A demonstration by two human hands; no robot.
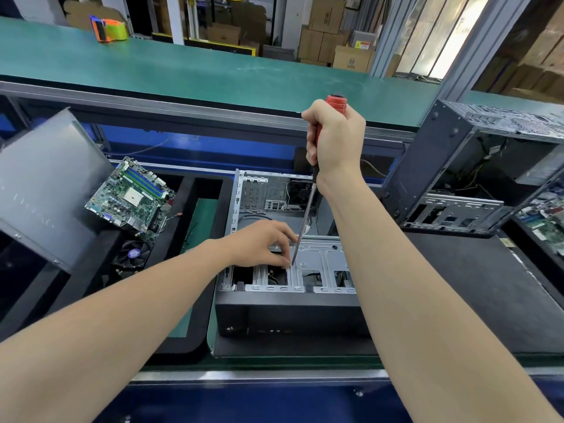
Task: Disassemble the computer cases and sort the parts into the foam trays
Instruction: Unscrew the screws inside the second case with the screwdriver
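Observation:
An open computer case (293, 312) lies on its side in front of me, its silver drive cage (323, 257) facing up. My right hand (335, 138) grips a red-handled screwdriver (305, 221) held upright, its tip down on the cage. My left hand (262, 242) rests on the cage beside the tip, fingers curled down against the metal; whether they pinch anything is unclear. A green motherboard (131, 196) leans in the black foam tray (195, 337) at the left, with a cooling fan (134, 254) below it.
A grey case side panel (45, 184) stands at the far left. A second opened case (476, 172) sits at the right on a black mat (470, 294), more boards (546, 221) beyond it. A green conveyor (213, 71) with a tape dispenser (108, 29) runs behind.

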